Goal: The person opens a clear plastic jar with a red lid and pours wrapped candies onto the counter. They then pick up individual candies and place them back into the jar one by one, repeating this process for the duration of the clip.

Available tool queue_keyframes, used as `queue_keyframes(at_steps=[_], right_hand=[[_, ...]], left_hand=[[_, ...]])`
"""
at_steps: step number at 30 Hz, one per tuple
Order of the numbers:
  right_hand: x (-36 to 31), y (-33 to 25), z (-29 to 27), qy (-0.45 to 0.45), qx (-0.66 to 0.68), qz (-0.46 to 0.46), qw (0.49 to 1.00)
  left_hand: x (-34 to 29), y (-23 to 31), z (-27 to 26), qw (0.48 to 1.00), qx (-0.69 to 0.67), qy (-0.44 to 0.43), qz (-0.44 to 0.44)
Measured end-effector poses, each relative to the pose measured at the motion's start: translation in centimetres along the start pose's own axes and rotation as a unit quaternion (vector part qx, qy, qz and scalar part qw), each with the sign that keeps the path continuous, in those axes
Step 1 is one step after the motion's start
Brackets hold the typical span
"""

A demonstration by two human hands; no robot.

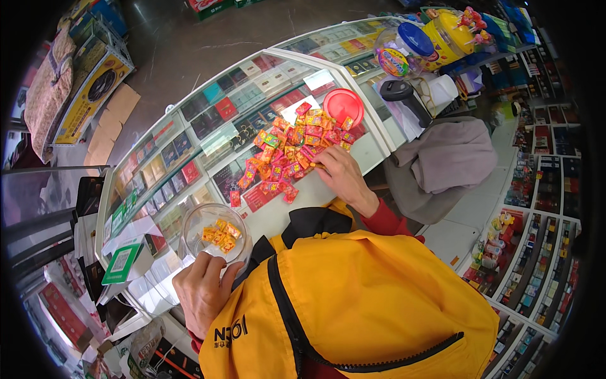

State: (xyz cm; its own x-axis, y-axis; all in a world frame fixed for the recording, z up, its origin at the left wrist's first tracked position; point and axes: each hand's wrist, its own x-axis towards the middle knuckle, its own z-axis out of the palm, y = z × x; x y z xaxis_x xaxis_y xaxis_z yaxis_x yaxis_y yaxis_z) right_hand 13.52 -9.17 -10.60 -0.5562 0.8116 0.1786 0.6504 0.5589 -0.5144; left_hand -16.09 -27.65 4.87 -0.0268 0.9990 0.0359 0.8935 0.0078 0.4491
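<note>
Glossy, crinkly-wrapped oblong candies (pixel 290 151) heap on the smooth glass counter (pixel 268 221), long axes crossing every way; beside them the clear, round plastic jar (pixel 190 239), mouth upward, holds yellow pieces (pixel 222 237). The right hand (pixel 344 177) bends fingertips to the heap, the left hand (pixel 203 287) curls at the jar's near rim; whether either pinches, one cannot tell.

A shop, seen from behind its glass worktop (pixel 372 129)
Rows of packs (pixel 249 95) show beneath the glass; a barcode scanner (pixel 398 91), a green code sign (pixel 121 264) and stocked shelves (pixel 548 252) at right show the trade.
</note>
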Motion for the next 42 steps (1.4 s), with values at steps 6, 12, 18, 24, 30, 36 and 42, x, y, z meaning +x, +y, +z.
queue_keyframes(at_steps=[6, 12, 18, 24, 30, 36, 42], right_hand=[[-1.1, 0.1, -1.6, 0.004, -0.003, 0.011, 1.000], [0.4, 1.2, -2.7, 0.044, -0.012, 0.040, 0.998], [1.9, 0.2, -1.6, 0.027, 0.080, -0.050, 0.995], [1.0, -1.0, -0.2, -0.092, 0.126, 0.029, 0.987], [2.6, -0.2, 0.2, 0.029, 0.093, -0.057, 0.994], [4.9, -1.3, 1.7, 0.010, 0.035, 0.001, 0.999], [5.5, -1.6, 2.3, -0.039, 0.034, 0.054, 0.997]], left_hand=[[0.1, 0.0, 0.2, 1.000, 0.001, 0.003, 0.002], [0.2, 0.1, 0.1, 1.000, 0.000, -0.002, 0.000], [0.1, 0.2, 0.2, 1.000, 0.002, -0.004, -0.001], [-0.2, 0.5, 0.3, 1.000, 0.002, 0.005, -0.010], [0.0, 0.6, 0.3, 1.000, -0.002, 0.006, -0.010], [-0.1, 0.6, 0.4, 1.000, 0.003, 0.006, -0.012], [-0.6, 0.6, 0.5, 1.000, -0.003, 0.015, -0.015]])
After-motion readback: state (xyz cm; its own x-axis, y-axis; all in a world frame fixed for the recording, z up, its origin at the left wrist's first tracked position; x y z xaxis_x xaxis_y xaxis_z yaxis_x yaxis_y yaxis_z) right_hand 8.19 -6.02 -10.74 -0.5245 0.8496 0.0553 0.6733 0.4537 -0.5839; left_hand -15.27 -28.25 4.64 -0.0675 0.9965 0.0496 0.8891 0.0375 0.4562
